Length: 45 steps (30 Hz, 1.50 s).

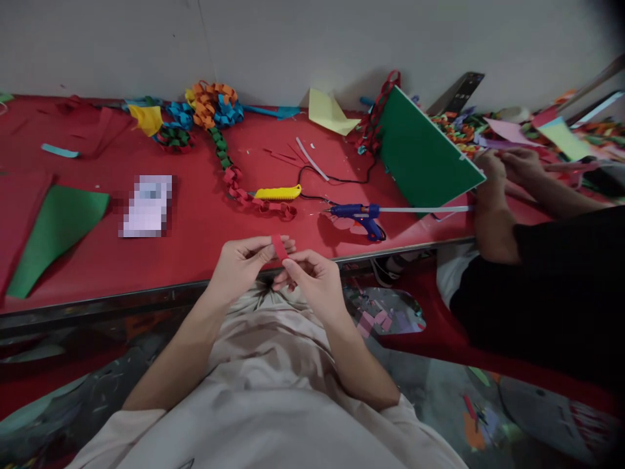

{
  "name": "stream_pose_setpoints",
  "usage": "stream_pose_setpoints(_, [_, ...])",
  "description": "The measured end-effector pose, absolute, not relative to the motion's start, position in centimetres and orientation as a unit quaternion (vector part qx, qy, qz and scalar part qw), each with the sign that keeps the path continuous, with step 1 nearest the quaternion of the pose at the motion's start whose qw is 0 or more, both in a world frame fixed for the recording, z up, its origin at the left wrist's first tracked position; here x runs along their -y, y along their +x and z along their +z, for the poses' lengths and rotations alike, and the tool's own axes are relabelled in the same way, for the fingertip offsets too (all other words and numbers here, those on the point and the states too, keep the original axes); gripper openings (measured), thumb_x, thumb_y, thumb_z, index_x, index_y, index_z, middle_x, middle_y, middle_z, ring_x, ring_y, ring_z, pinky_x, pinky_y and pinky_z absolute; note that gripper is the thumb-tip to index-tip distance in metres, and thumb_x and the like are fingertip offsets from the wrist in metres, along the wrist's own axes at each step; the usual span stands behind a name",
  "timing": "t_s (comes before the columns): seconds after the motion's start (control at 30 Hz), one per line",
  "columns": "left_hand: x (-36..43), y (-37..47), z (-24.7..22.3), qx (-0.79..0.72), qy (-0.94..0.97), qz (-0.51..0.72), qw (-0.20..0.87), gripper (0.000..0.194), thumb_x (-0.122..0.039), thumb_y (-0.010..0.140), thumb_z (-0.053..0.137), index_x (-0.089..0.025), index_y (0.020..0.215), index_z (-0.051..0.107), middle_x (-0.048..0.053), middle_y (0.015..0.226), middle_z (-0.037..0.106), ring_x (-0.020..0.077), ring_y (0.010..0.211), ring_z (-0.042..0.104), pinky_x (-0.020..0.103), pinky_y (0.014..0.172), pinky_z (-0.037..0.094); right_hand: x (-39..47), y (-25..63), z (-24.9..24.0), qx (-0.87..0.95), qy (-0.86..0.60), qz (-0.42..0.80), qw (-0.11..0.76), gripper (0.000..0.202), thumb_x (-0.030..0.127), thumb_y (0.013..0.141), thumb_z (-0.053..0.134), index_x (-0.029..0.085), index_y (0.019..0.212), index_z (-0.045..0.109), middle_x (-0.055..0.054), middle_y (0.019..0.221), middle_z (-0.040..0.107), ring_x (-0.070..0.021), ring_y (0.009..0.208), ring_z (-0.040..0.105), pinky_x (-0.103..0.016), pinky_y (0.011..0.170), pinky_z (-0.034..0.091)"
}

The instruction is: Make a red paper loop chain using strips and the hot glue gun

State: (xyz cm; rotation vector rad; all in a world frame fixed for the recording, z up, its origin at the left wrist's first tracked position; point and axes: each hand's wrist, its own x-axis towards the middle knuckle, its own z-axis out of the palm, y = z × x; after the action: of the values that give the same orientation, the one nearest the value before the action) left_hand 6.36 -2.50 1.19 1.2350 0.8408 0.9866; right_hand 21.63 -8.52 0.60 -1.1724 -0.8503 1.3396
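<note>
Red paper strip (280, 248) is pinched between both hands, left hand (240, 266) up at its top end and right hand (316, 275) at the lower one, right by the near edge of the counter (190, 257). Just beyond it, a multicolour paper chain (222, 151) trails down beside a yellow-handled tool (278, 193), and a blue glue gun (352, 211) lies off to the right, white glue stick (424, 210) poking out the back.

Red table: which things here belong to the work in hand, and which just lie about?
Likely in the work:
red paper strip, held by left hand and right hand
paper chain
blue glue gun

Seemingly just lying about:
pale yellow sheet
light-blue strip
</note>
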Motion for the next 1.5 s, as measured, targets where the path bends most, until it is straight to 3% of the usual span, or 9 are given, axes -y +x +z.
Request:
stream_pose_setpoints(0.23, [4.1, 7.5, -0.1, -0.361, 0.473, 0.481, 0.643, 0.038, -0.056, 0.083, 0.081, -0.022, 0.102, 0.082, 0.012, 0.112, 0.081, 0.0311, 0.106, 0.078, 0.043, 0.086, 0.068, 8.0, 21.7, 0.1, 0.342, -0.466, 0.590, 0.564, 0.037, 0.055, 0.073, 0.088, 0.023, 0.083, 0.072, -0.002, 0.082, 0.079, -0.0173, 0.069, 0.075, -0.031, 0.068, 0.066])
stream_pose_setpoints(0.47, [4.4, 7.1, -0.3, -0.304, 0.690, 0.476, 0.453, 0.022, -0.041, 0.095, 0.072, -0.026, 0.082, 0.079, 0.008, 0.141, 0.069, 0.0273, 0.133, 0.064, 0.042, 0.109, 0.056, 6.9, 23.3, 0.5, 0.331, -0.436, 0.610, 0.572, 0.036, 0.048, 0.076, 0.087, 0.021, 0.096, 0.073, 0.001, 0.075, 0.078, -0.0133, 0.065, 0.074, -0.027, 0.071, 0.065])
stream_pose_setpoints(0.63, [3.8, 7.2, -0.4, -0.350, 0.745, 0.488, 0.290, 0.024, -0.021, 0.097, 0.066, -0.021, 0.074, 0.072, 0.007, 0.126, 0.068, 0.0185, 0.112, 0.069, 0.031, 0.092, 0.058, 7.9, 23.5, 1.3, 0.532, -0.489, 0.392, 0.570, 0.024, 0.033, 0.094, 0.069, 0.023, 0.116, 0.075, -0.004, 0.106, 0.083, -0.0159, 0.091, 0.080, -0.026, 0.084, 0.064])
stream_pose_setpoints(0.77, [3.5, 6.8, -0.3, -0.314, 0.761, 0.469, 0.319, 0.020, -0.028, 0.097, 0.070, -0.020, 0.079, 0.074, 0.007, 0.112, 0.065, 0.0164, 0.100, 0.066, 0.030, 0.090, 0.055, 8.9, 23.6, 1.2, 0.646, -0.487, 0.244, 0.535, 0.025, 0.025, 0.100, 0.061, 0.028, 0.117, 0.078, -0.003, 0.117, 0.082, -0.0146, 0.094, 0.079, -0.025, 0.089, 0.062])
stream_pose_setpoints(0.93, [3.9, 7.0, -0.6, -0.254, 0.726, 0.512, 0.383, 0.028, -0.050, 0.092, 0.074, -0.026, 0.106, 0.082, 0.009, 0.112, 0.057, 0.0213, 0.104, 0.061, 0.034, 0.088, 0.054, 8.9, 23.9, 0.8, 0.475, -0.498, 0.427, 0.587, 0.018, 0.035, 0.092, 0.072, 0.023, 0.104, 0.077, -0.001, 0.089, 0.083, -0.0143, 0.072, 0.078, -0.023, 0.068, 0.063])
stream_pose_setpoints(1.13, [4.6, 7.5, 0.0, -0.306, 0.735, 0.551, 0.250, 0.022, -0.023, 0.089, 0.079, -0.026, 0.112, 0.081, 0.004, 0.099, 0.063, 0.0147, 0.089, 0.061, 0.026, 0.078, 0.051, 8.7, 23.6, -0.2, 0.402, -0.529, 0.506, 0.550, 0.018, 0.034, 0.082, 0.077, 0.020, 0.094, 0.074, 0.001, 0.070, 0.077, -0.0138, 0.058, 0.072, -0.024, 0.059, 0.061])
stream_pose_setpoints(1.23, [4.6, 7.6, 0.5, -0.339, 0.695, 0.546, 0.322, 0.002, -0.022, 0.092, 0.075, -0.021, 0.093, 0.077, 0.002, 0.089, 0.068, 0.0122, 0.081, 0.064, 0.022, 0.071, 0.051, 8.8, 23.8, -0.4, 0.419, -0.573, 0.385, 0.590, 0.017, 0.035, 0.086, 0.075, 0.020, 0.095, 0.074, -0.001, 0.076, 0.078, -0.0150, 0.066, 0.074, -0.025, 0.066, 0.062])
stream_pose_setpoints(1.3, [4.4, 7.7, 0.4, -0.392, 0.632, 0.550, 0.382, 0.009, -0.028, 0.092, 0.076, -0.019, 0.094, 0.073, 0.003, 0.091, 0.072, 0.0126, 0.081, 0.068, 0.022, 0.073, 0.053, 8.9, 24.0, -0.4, 0.423, -0.576, 0.321, 0.622, 0.020, 0.036, 0.089, 0.074, 0.021, 0.102, 0.074, -0.002, 0.083, 0.079, -0.0148, 0.071, 0.075, -0.026, 0.071, 0.062])
stream_pose_setpoints(1.5, [3.6, 8.8, -1.0, -0.396, 0.535, 0.512, 0.543, 0.029, -0.045, 0.087, 0.081, -0.020, 0.101, 0.073, 0.005, 0.103, 0.076, 0.0160, 0.090, 0.072, 0.026, 0.082, 0.058, 8.3, 24.5, -0.6, 0.442, -0.452, 0.412, 0.656, 0.041, 0.046, 0.077, 0.088, 0.024, 0.109, 0.075, -0.006, 0.104, 0.082, -0.0196, 0.094, 0.078, -0.030, 0.081, 0.065])
